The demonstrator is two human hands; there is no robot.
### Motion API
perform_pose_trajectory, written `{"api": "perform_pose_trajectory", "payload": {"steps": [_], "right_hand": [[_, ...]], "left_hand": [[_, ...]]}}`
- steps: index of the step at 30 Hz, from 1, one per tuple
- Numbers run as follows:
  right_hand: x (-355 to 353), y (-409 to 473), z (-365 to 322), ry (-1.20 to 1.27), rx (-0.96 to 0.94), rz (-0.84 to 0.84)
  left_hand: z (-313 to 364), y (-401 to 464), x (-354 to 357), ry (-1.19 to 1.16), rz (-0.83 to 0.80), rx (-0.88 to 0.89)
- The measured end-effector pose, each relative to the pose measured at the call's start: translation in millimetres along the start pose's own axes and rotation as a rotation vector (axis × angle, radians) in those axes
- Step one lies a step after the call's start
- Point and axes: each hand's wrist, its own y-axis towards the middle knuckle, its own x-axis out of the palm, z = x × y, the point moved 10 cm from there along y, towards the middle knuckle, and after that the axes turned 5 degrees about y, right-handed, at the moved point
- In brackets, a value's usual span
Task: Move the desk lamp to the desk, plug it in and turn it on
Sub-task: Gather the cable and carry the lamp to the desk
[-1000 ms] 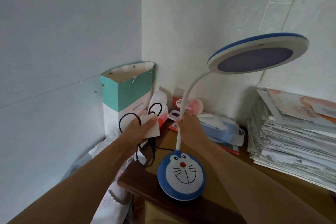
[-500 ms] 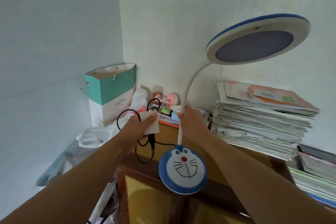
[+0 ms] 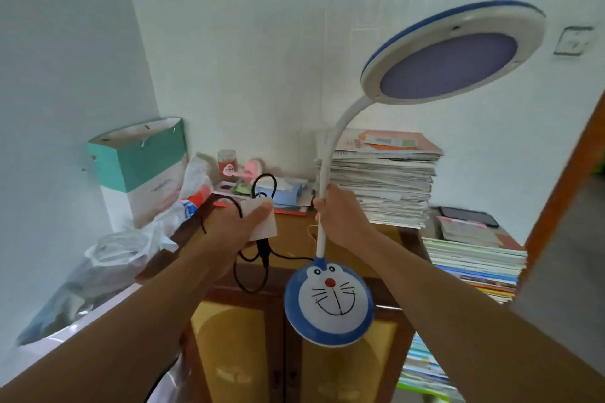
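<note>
The desk lamp point(image 3: 329, 301) has a round blue base with a cartoon cat face, a white bendy neck and a round blue-rimmed head point(image 3: 453, 57) at upper right. My right hand point(image 3: 340, 214) grips the neck, and the lamp hangs in the air in front of the wooden cabinet point(image 3: 294, 239). My left hand point(image 3: 234, 226) holds the white power adapter point(image 3: 262, 219) with loops of the black cord point(image 3: 252, 265) dangling below it. The lamp is unlit.
On the cabinet top stand a tall stack of papers point(image 3: 383, 186), a teal and white paper bag point(image 3: 140, 163) and small clutter. Plastic bags point(image 3: 124, 249) lie at the left. More books point(image 3: 474, 265) are stacked at the right. A wall socket point(image 3: 573, 41) sits high at the right.
The lamp's base has come up off the cabinet top and moved toward me. The view has pulled back and turned right, so the socket and the right book stack now show.
</note>
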Motion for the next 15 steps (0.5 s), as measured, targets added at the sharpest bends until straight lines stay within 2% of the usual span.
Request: {"api": "perform_pose_trajectory", "payload": {"steps": [9,15], "right_hand": [[-71.5,-91.5,12.6,-0.181,0.112,0.134],[-111.5,-165.5,19.6,-0.21,0.21,0.269]], "left_hand": [[9.2,-55.2,69.8,-0.015,-0.292,0.006],[17.1,-100.8,106.7,-0.024,-0.444,0.046]]}}
